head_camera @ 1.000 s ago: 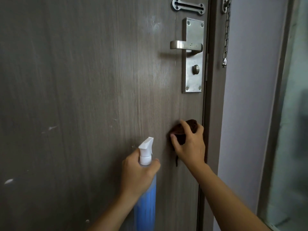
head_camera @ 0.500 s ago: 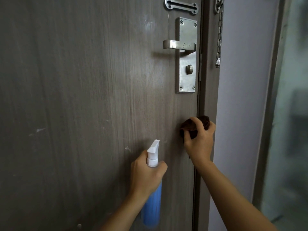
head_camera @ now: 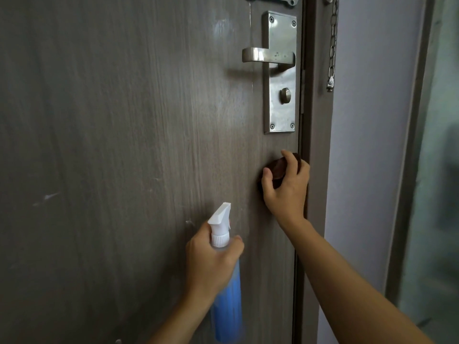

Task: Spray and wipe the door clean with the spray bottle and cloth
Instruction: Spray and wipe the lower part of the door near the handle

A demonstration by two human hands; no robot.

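A grey-brown wood-grain door (head_camera: 124,145) fills the left and middle of the head view, with pale smears and small white specks on it. My left hand (head_camera: 211,259) grips the neck of a spray bottle (head_camera: 227,306) with blue liquid and a white nozzle that points up and toward the door. My right hand (head_camera: 288,187) holds a bunched dark brown cloth (head_camera: 278,167) and presses it on the door near its right edge, below the lock plate. Most of the cloth is hidden under my fingers.
A steel lever handle (head_camera: 268,55) and lock plate (head_camera: 280,108) sit above my right hand. A security chain (head_camera: 332,45) hangs on the door frame (head_camera: 318,145). A pale wall (head_camera: 367,170) and a frosted glass panel (head_camera: 437,194) lie to the right.
My right hand with the cloth slid right toward the door's edge, then back a little left and up. My left hand keeps hold of the bottle in much the same place.
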